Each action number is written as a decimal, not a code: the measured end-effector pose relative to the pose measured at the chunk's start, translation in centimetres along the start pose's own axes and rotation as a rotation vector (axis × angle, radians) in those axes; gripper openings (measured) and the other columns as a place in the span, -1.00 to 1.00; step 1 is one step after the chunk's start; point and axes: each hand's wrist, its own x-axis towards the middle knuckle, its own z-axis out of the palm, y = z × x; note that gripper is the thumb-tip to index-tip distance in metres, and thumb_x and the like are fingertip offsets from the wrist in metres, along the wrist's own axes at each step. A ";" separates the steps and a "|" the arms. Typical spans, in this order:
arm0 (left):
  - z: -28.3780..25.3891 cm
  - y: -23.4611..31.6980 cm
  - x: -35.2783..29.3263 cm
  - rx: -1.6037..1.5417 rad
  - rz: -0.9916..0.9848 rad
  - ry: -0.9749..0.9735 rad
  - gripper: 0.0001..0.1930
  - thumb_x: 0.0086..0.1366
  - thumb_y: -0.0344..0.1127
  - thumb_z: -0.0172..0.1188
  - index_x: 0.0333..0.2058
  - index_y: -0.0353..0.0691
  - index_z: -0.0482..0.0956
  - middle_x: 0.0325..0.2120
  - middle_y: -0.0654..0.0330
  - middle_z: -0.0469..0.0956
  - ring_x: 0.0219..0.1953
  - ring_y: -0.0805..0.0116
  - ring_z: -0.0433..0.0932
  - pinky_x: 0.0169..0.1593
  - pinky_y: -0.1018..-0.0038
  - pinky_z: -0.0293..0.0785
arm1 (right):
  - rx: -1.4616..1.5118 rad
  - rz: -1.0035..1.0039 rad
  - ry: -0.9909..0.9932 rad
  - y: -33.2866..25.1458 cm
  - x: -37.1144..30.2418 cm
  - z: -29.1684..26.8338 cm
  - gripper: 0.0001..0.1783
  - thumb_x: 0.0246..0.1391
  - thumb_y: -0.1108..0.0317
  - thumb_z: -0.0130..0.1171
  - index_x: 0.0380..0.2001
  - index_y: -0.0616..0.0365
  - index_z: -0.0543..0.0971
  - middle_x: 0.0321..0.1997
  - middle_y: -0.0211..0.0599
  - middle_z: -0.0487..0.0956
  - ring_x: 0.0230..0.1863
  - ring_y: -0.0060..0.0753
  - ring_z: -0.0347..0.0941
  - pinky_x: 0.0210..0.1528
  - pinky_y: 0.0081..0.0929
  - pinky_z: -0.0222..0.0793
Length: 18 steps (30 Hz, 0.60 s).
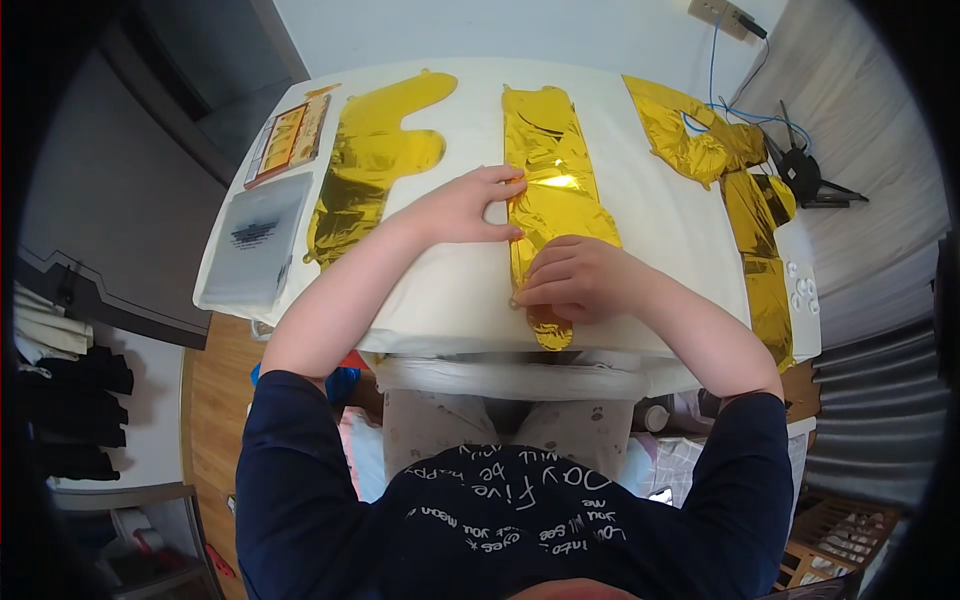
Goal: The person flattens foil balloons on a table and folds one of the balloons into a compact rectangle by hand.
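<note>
A shiny gold foil balloon [555, 150], uninflated and partly folded, lies lengthwise on the white-covered table [440, 275] in front of me. My left hand [472, 207] rests along its left edge, thumb and fingers spread apart, the fingertips touching the foil. Lower down, my right hand [580, 277] has its fingers bent together at the balloon's near part, by the left edge. Whatever foil lies between those fingers is hidden. A narrow rounded end of the balloon sticks out below my right hand, close to the table's front edge.
Another flat gold foil balloon [365, 160] lies to the left, beside a flat printed package [290, 140] and a grey plastic bag [258, 240]. More gold foil [750, 220] runs down the right side. A black router [800, 175] and small round white rolls [802, 287] stand at the right.
</note>
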 end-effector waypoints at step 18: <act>-0.6 -0.4 0.1 -0.169 0.040 -0.024 -0.16 0.30 0.02 0.36 0.40 -0.34 0.28 0.35 -0.10 0.36 0.40 -0.01 0.29 0.45 0.25 0.21 | -0.147 0.670 0.065 2.5 -0.5 0.5 -0.44 0.33 0.17 0.21 0.31 0.15 0.46 0.38 -0.08 0.42 0.40 0.04 0.33 0.39 -0.19 0.31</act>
